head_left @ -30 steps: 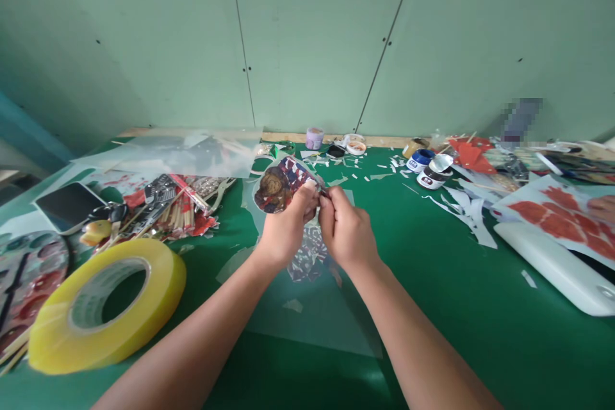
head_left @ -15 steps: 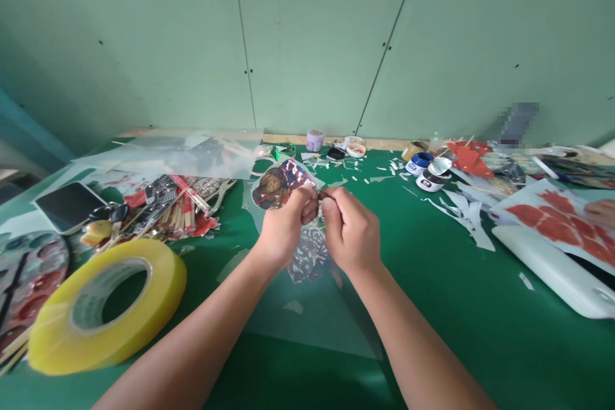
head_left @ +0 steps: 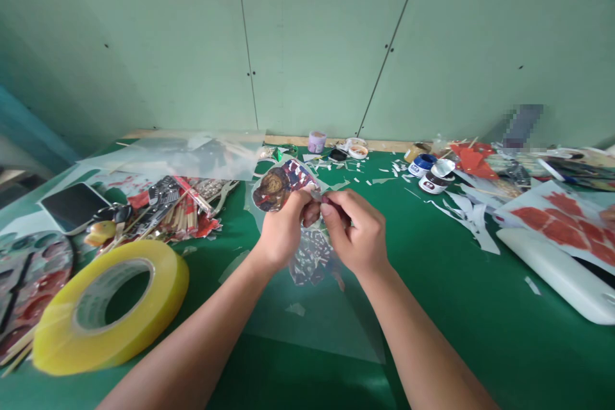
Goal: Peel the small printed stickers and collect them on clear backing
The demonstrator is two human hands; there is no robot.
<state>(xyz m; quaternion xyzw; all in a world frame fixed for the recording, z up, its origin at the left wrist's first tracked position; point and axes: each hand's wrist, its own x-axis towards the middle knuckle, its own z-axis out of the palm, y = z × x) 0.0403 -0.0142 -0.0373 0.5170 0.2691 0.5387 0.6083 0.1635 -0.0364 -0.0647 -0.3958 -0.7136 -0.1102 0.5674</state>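
Note:
A painted cut-out (head_left: 273, 191), with a brown round part and a red, white and blue part, is pinched in my left hand (head_left: 284, 230). My right hand (head_left: 358, 227) has thumb and forefinger closed at the cut-out's right edge, almost touching the left fingertips. Whatever lies between those right fingertips is too small to make out. Below both hands, a grey-and-white patterned cut-out (head_left: 310, 256) rests on a translucent sheet (head_left: 317, 333) on the green table.
Left are a yellow tape roll (head_left: 163, 307), a paint palette (head_left: 43, 250), a dark-screened device (head_left: 74, 208) and craft sticks (head_left: 185, 218). Paint jars (head_left: 432, 182) and paper scraps (head_left: 473, 224) lie right. Another person's hand (head_left: 609, 214) is by a red-painted sheet (head_left: 552, 224).
My right hand's fingers have shifted slightly at the cut-out's edge, and its thumb sits a little lower. My left hand keeps its hold. The whole view has moved slightly.

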